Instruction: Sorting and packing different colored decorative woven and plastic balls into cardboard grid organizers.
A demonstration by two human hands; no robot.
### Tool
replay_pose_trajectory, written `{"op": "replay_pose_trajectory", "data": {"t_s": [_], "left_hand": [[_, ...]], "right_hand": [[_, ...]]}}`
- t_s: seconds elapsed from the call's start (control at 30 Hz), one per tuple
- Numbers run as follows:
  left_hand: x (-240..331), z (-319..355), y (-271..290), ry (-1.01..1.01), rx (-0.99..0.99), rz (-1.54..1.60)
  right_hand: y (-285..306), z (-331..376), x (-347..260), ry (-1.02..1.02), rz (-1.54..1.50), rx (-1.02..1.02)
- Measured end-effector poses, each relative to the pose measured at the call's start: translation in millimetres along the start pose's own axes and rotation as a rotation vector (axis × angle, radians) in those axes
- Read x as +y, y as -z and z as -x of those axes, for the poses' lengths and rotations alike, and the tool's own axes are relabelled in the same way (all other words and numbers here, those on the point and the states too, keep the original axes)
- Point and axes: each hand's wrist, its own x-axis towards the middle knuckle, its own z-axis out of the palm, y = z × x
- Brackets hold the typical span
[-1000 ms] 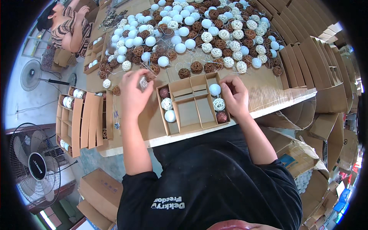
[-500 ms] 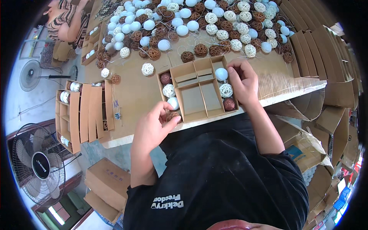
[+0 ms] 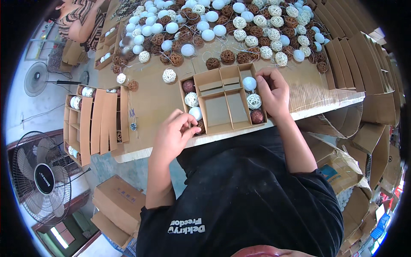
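A divided cardboard box (image 3: 217, 112) lies at the table's front edge. Down its left column run a dark red glitter ball (image 3: 188, 86), a white woven ball (image 3: 191, 99), a white ball (image 3: 195, 113) and a brown wicker ball (image 3: 200, 127). My left hand (image 3: 173, 133) is closed at that front left corner, thumb and bent fingers against the wicker ball. My right hand (image 3: 275, 95) pinches the box's right wall, beside another white ball (image 3: 249, 83). Below that sit another white woven ball (image 3: 254, 101) and red glitter ball (image 3: 257, 116). The middle compartments hold no balls.
Many white and brown balls on wires (image 3: 209, 34) cover the back of the table. Partly filled boxes (image 3: 99, 122) stand at left, stacked cardboard boxes (image 3: 359, 60) at right. Fans (image 3: 44, 179) and a person (image 3: 81, 25) are at left.
The brown wicker ball has gone from my left fingers' grasp outside the corner into the front left compartment. My right hand stays on the box wall. The whole view has shifted slightly.
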Motion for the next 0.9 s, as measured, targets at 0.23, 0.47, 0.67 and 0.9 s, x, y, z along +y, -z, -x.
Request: {"op": "replay_pose_trajectory", "data": {"t_s": [0.23,0.47,0.67,0.9], "left_hand": [[-28,3,-15,-0.075,0.177,0.112],[-74,0,-50,-0.107,0.387,0.381],[-73,2,-49,-0.108,0.405,0.377],[-69,-2,-46,-0.105,0.417,0.291]], "right_hand": [[1,-49,-39,0.237,0.140,-0.084],[-44,-131,-28,0.424,0.745,-0.536],[-23,-126,-52,0.363,0.410,-0.431],[27,-60,-56,0.065,0.180,-0.296]]}}
